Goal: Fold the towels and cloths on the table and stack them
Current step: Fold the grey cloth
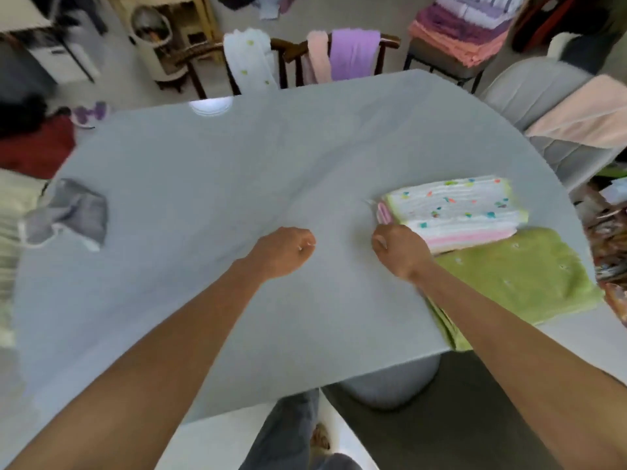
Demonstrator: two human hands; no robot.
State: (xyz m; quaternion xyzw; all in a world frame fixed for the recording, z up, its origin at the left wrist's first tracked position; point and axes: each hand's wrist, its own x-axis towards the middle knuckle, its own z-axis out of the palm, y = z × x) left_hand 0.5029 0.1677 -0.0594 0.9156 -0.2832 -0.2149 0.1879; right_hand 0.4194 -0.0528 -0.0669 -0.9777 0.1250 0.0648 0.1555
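From the head camera, both bare forearms reach forward over a pale grey table [203,184]. The left hand [283,251] sits near the middle of the frame with its fingers curled into a loose fist; nothing shows inside it. The right hand [398,249], toward three o'clock of the left, is curled the same way, its knuckles touching or just beside the near-left corner of a folded stack; whether it pinches that edge cannot be told through the blur. That stack is topped by a white towel with coloured specks [454,203], lying over a pink towel [471,237] whose edge peeks out along the near side. Just beside it, toward five o'clock, lies a folded green towel [522,276], partly under the right forearm and reaching the table's near edge. Far off at nine o'clock, a crumpled grey cloth [73,213] rests unfolded near the table's left edge. Beyond the table at twelve o'clock, wooden chairs [291,50] carry a white cloth [247,59], a light pink towel [319,56] and a purple towel [354,52] draped over their backs. At two o'clock a peach towel [583,113] hangs over a grey chair [529,86].
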